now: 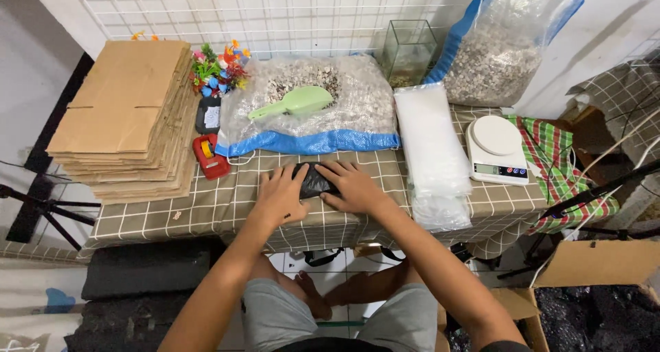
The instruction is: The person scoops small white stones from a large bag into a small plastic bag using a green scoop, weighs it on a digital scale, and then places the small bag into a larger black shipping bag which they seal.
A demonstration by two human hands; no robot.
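We press both hands flat on a small black packet that lies on the checked tablecloth near the table's front edge. Our left hand rests with fingers spread, its fingertips on the packet's left end; our right hand lies open too, covering the packet's right side — neither hand is closed around it.

Just behind the packet sits a wide clear bag of pale gravel with a blue hem, and a light green scoop lies on top of the stones. To the left of that bag we see a red tape dispenser, a cluster of colourful plastic plants and a tall stack of flattened cardboard boxes. To the right lies a pile of clear plastic bags, then a white kitchen scale — its display too small to tell. A small glass tank and a second, upright bag of gravel stand at the back.
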